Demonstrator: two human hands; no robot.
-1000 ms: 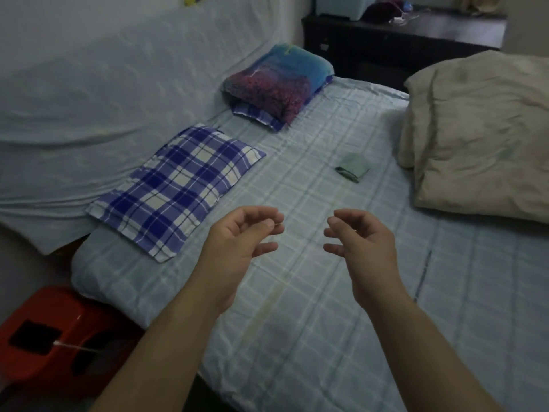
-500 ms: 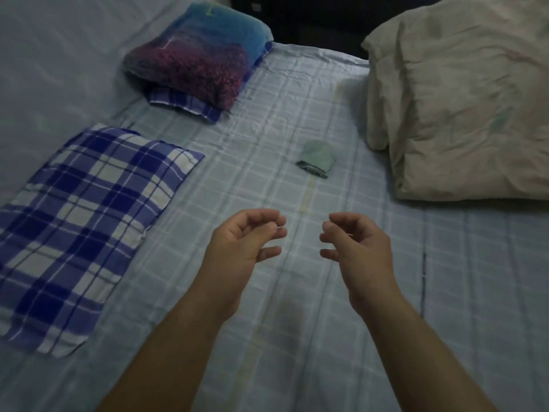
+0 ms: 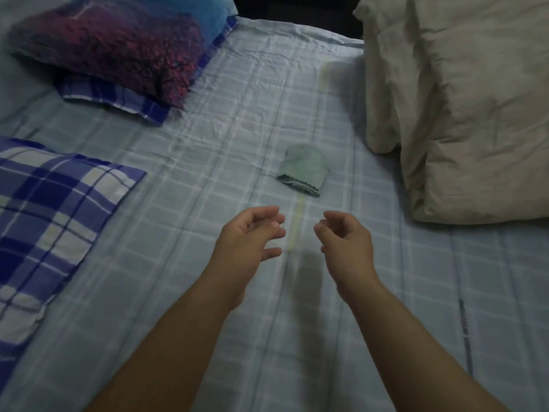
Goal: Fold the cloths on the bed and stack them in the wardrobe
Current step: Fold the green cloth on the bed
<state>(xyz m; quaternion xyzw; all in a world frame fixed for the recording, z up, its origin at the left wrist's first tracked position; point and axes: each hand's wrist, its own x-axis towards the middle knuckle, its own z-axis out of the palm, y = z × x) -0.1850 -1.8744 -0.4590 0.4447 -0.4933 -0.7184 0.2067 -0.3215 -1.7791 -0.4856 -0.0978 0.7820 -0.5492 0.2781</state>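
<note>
**Both hands empty, green cloth lying just ahead**

I'm looking down through the head camera and seeing the left hand (image 3: 248, 233) and right hand (image 3: 344, 242) hovering side by side above the bed (image 3: 208, 179). The fingers are loosely curled, and neither hand is holding anything. The small green cloth (image 3: 304, 169) is lying on the checked sheet just beyond the fingertips, a little toward the right hand and apart from both. It's sitting as a compact bundle with its scalloped hem facing me, but I can't tell whether it's properly folded. The beige duvet (image 3: 463, 99) is bulking up on the right, the blue checked pillow (image 3: 44, 218) is lying flat on the left, and the purple-and-blue pillow (image 3: 118, 46) is sitting far left. The wardrobe isn't showing.

I'm judging the step in hand to be the reach for that cloth. To do it well, I'm planning on spreading the fingers before arriving and coming down from above. I'm pinching two opposite edges rather than scooping the middle, so the layers aren't sliding apart. I'm also taking only the cloth, not the sheet beneath. If it's coming up loose, I'm laying it flat and squaring the hem first.
</note>
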